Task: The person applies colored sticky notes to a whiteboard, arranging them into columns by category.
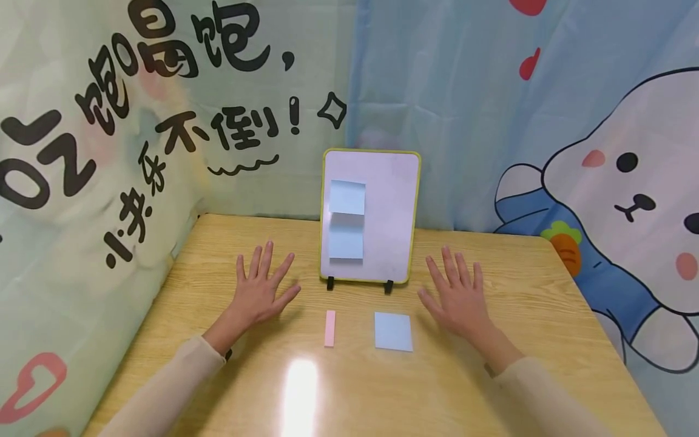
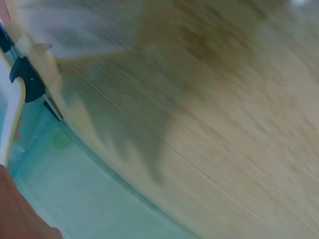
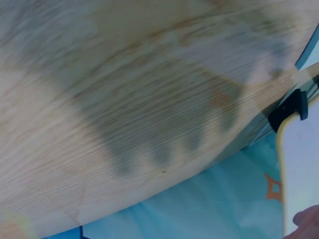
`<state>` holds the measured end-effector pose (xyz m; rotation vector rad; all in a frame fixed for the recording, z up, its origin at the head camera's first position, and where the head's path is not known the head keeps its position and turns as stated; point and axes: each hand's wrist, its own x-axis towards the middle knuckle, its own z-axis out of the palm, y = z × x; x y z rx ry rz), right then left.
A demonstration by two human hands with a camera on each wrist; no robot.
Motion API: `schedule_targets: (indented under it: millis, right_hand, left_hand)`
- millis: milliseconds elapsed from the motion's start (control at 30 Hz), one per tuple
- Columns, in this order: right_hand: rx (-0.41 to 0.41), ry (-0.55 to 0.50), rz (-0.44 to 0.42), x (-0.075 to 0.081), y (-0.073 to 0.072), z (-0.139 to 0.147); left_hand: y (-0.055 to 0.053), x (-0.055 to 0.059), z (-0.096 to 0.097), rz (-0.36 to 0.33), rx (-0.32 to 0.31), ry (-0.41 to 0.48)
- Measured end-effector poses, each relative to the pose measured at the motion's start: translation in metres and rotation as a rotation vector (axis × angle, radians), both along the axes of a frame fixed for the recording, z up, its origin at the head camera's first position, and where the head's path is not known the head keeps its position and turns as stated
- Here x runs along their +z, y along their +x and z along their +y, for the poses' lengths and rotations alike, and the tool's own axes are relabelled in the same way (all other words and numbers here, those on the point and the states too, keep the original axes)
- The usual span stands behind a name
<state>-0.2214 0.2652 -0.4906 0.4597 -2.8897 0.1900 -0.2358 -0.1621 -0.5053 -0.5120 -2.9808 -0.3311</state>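
Observation:
Both hands are spread over the wooden table with straight fingers and hold nothing. My left hand [image 1: 260,289] is left of a small whiteboard [image 1: 384,212] with a yellow rim; my right hand [image 1: 457,294] is to its right. Two light blue sticky notes [image 1: 347,198] are on the board's left half, one above the other. In front of the board lie a narrow pink paper strip [image 1: 330,329] and a light blue square note [image 1: 394,332]. Only a bit of the left hand [image 2: 22,214] shows in the left wrist view, and a fingertip [image 3: 306,224] in the right wrist view.
Black feet [image 1: 388,287] hold the whiteboard upright near the table's back edge. Behind the table [image 1: 246,388] hangs a printed cloth [image 1: 437,121] with lettering and a cartoon animal. A bright light reflection falls on the table's front part.

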Motion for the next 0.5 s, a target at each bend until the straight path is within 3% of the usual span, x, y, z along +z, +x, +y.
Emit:
schedule_targets:
  millis: [500]
  right_hand:
    - [0.089, -0.043, 0.029, 0.016, 0.002, -0.050]
  left_hand:
    - [0.010, 0.003, 0.010, -0.011, -0.038, -0.014]
